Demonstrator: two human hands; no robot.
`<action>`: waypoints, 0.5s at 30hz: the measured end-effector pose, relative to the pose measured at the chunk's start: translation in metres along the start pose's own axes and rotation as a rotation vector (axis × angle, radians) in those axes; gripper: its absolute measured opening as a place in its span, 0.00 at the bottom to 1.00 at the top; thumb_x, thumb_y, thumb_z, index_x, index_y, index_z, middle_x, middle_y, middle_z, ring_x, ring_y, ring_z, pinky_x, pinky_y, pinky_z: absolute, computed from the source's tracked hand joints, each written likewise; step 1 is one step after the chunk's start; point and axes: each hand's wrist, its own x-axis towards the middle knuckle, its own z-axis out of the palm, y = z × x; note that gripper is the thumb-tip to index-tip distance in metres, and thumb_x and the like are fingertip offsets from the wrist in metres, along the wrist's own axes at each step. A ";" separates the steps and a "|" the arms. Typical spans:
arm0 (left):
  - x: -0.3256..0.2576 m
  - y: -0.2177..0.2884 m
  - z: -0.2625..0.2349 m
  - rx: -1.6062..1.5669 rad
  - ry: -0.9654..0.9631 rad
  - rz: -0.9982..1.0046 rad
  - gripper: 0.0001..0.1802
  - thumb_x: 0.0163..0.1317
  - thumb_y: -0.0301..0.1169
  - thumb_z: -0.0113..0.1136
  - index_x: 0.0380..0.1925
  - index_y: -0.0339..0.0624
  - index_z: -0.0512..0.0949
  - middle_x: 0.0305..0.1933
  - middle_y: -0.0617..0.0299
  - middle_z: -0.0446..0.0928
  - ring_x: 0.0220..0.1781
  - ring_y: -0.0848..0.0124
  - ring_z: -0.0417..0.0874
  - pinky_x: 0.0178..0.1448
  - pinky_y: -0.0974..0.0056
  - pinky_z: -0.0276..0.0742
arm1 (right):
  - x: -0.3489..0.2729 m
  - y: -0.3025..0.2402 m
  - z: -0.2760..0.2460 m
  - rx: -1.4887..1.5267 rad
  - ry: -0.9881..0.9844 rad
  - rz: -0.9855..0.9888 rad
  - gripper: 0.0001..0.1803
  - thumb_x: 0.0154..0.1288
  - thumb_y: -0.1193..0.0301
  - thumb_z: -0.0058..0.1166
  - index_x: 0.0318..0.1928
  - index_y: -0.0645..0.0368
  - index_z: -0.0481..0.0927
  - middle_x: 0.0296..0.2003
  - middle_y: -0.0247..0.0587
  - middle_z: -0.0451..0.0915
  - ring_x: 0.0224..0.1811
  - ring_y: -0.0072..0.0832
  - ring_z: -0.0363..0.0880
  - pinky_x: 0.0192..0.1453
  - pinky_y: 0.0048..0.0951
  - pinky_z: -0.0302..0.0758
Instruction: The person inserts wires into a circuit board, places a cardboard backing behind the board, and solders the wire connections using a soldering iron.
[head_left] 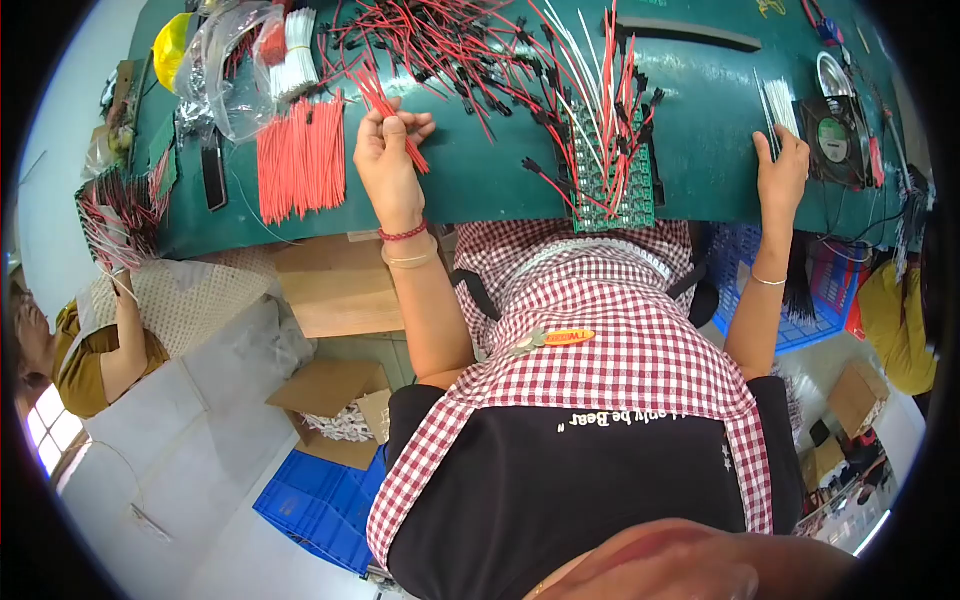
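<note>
My left hand (392,160) is closed on a small bunch of red wires (374,95), which stick out above and below the fingers. Left of it, a wide row of red wires (300,160) lies on the table. On the right, my right hand (783,170) pinches slim, pointed tweezers (767,108) beside a bundle of white wires (783,105). Between the hands lies a green circuit board panel (612,190). Red and white wires with black connectors rise from it, and several red ones hang over its left side.
A tangle of red wires with black connectors (430,45) covers the far middle of the green table (705,130). A black bar (690,33) lies at the back, a black fan (840,140) at right. Plastic bags (225,75) sit far left. Another person (110,340) works at left.
</note>
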 end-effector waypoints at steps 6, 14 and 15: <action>-0.002 0.014 0.006 -0.004 0.030 0.129 0.11 0.73 0.29 0.51 0.48 0.31 0.70 0.36 0.57 0.79 0.38 0.67 0.84 0.49 0.61 0.83 | 0.026 -0.013 0.007 0.088 0.111 0.127 0.19 0.65 0.62 0.60 0.50 0.61 0.76 0.47 0.52 0.75 0.51 0.47 0.75 0.56 0.42 0.72; 0.004 0.004 -0.022 0.154 0.122 -0.049 0.19 0.72 0.30 0.53 0.55 0.29 0.66 0.42 0.48 0.78 0.40 0.59 0.84 0.48 0.58 0.84 | 0.015 -0.006 0.019 0.263 0.186 0.118 0.16 0.62 0.81 0.45 0.50 0.66 0.72 0.44 0.62 0.73 0.46 0.57 0.75 0.51 0.51 0.72; 0.011 0.001 -0.035 0.182 0.141 -0.034 0.16 0.72 0.30 0.52 0.53 0.29 0.66 0.39 0.51 0.78 0.37 0.64 0.82 0.47 0.60 0.84 | 0.017 -0.010 0.022 0.188 0.098 0.207 0.14 0.61 0.81 0.44 0.48 0.66 0.74 0.41 0.63 0.75 0.42 0.56 0.79 0.46 0.50 0.77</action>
